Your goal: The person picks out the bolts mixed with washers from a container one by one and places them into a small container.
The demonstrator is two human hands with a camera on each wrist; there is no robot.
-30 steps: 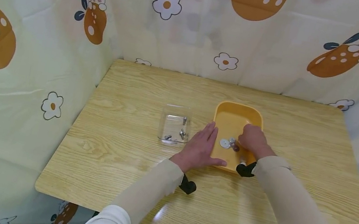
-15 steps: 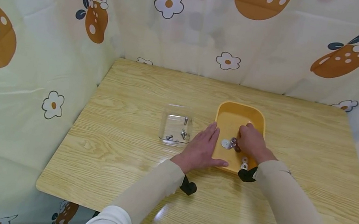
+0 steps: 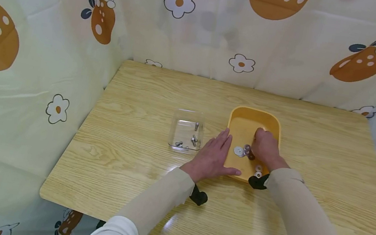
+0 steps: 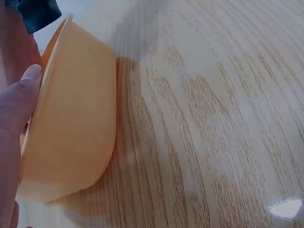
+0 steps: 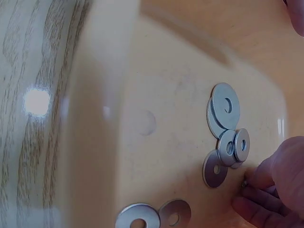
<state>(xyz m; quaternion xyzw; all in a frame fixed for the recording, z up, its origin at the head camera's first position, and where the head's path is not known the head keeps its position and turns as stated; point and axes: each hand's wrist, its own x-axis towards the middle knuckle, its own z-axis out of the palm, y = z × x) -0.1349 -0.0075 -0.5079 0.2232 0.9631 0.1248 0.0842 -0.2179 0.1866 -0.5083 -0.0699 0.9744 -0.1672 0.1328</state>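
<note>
My left hand (image 3: 208,157) lies along the near left side of a yellow plastic tray (image 3: 243,123), fingers straight, thumb stretched over the front rim. In the left wrist view its thumb (image 4: 21,97) rests at the tray's edge. Inside the tray, my right hand (image 3: 266,148) has its fingers curled near the right side. A small metal piece (image 5: 244,183) shows between its thumb and finger; I cannot tell its kind. Beside these fingers lies a cluster of flat washers (image 5: 225,102), large and small, partly overlapping. Two more washers (image 5: 137,216) lie closer to the tray's front.
Left of the tray stands a clear plastic box (image 3: 181,129) with several metal screws (image 3: 194,140) in it. Both stand on a wooden table (image 3: 123,144), with a patterned curtain (image 3: 201,40) behind it. Dark wrist straps (image 3: 198,197) hang below the cuffs.
My right hand has shifted slightly within the tray, and the two washers near the front right now show more clearly. The left hand keeps its place on the tray.
</note>
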